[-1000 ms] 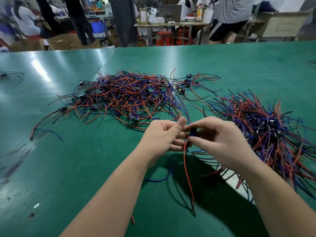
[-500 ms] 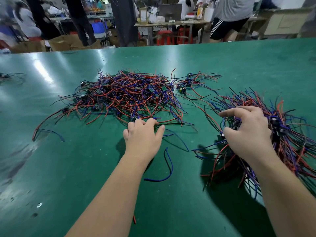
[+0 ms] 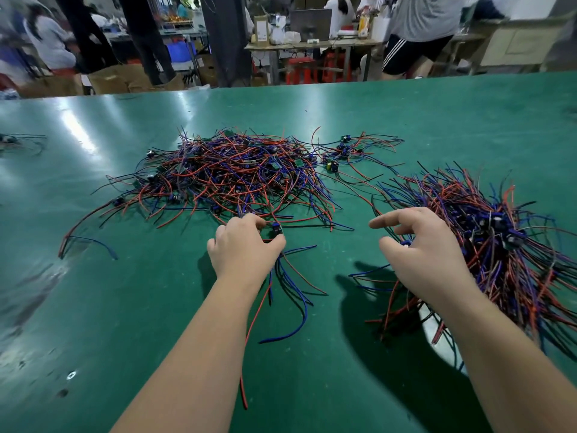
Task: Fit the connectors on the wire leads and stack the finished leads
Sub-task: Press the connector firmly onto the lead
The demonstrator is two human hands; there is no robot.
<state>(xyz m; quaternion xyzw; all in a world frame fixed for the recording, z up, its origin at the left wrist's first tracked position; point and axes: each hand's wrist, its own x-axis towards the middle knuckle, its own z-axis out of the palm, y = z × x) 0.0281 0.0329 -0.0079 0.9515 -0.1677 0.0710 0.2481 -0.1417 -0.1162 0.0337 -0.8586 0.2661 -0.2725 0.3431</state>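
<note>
The left hand (image 3: 246,246) closes its fingers round one lead (image 3: 276,229) at the near side of the loose heap (image 3: 231,173), which lies in the middle of the tabletop (image 3: 109,307). The wires of this lead trail toward the near edge, probably so that it comes free of the tangle. The right hand (image 3: 427,257) hovers over the stacked pile (image 3: 499,245) by the right edge, with its fingers loosely spread. Whether it pinches the small blue part (image 3: 406,244) beside the thumb, I cannot tell.
</note>
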